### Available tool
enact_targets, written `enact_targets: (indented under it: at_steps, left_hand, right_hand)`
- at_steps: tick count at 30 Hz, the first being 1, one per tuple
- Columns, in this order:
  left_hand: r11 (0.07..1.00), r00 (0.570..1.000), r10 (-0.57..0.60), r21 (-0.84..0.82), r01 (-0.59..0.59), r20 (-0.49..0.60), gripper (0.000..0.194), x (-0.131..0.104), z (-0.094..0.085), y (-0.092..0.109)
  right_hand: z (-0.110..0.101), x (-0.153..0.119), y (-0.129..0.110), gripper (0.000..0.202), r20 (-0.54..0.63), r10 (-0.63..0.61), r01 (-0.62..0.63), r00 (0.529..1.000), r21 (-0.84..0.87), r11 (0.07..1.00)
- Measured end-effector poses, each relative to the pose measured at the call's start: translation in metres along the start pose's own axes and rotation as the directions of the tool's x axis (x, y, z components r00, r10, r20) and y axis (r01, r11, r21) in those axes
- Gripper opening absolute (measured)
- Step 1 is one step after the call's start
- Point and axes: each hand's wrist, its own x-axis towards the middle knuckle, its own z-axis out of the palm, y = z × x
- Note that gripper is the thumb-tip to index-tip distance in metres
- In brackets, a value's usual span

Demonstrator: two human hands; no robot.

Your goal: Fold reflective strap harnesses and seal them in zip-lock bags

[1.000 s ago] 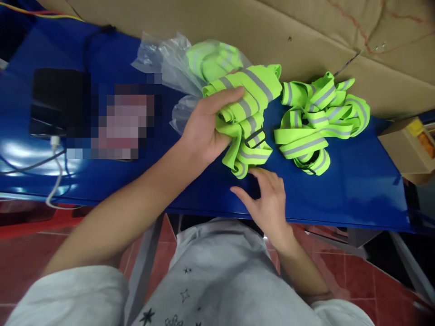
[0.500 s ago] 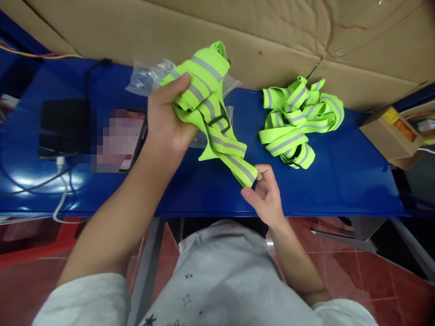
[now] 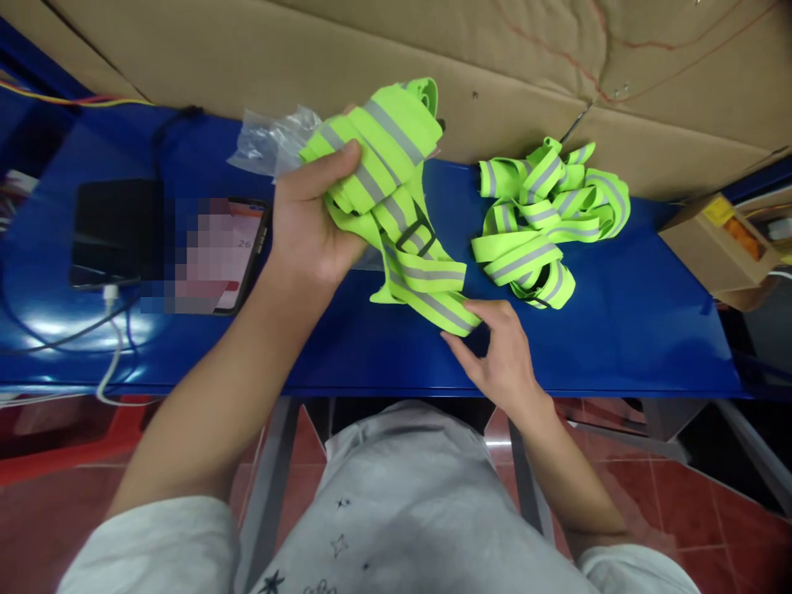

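In the head view, the left hand grips a stripy, stretchy-looking green strap bundle at upper middle. The right hand's fingers are apart, one touching its dangling end. The shiny blue tabletop shows between the bundle and a twisty strap pile at right. Its straight front edge passes behind the right wrist. A crinkly clear bag sits behind the bundle.

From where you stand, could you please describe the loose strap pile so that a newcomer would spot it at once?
On the blue table, before the tan backing, lies the lime, grey-striped strap pile, left of the box. Unlike the similar bundle in the left hand, it lies free.
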Motion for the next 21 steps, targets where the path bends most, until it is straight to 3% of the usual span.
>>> enact_targets:
  at_steps: [5, 11, 15, 21]
  left_hand:
    - [0.999, 1.000, -0.023, 0.027, 0.023, 0.000, 0.058, 0.001, 0.001, 0.001]
    - [0.999, 1.000, -0.028, 0.019, 0.028, -0.003, 0.055, 0.004, -0.005, 0.002]
    - [0.998, 0.999, -0.031, 0.057, 0.030, 0.020, 0.056, 0.000, -0.001, -0.002]
    - [1.000, 0.998, -0.003, -0.001, 0.003, 0.055, 0.058, -0.011, 0.009, -0.019]
  right_hand:
    - [0.000, -0.001, -0.001, 0.031, 0.045, -0.054, 0.059, 0.998, -0.109, 0.992]
    - [-0.004, 0.003, -0.002, 0.036, 0.249, -0.119, 0.142, 0.961, -0.075, 0.987]
    - [-0.001, 0.008, -0.001, 0.027, 0.174, -0.167, 0.193, 0.971, -0.147, 0.970]
    - [0.007, 0.011, 0.003, 0.038, 0.160, -0.168, 0.184, 0.973, -0.094, 0.978]
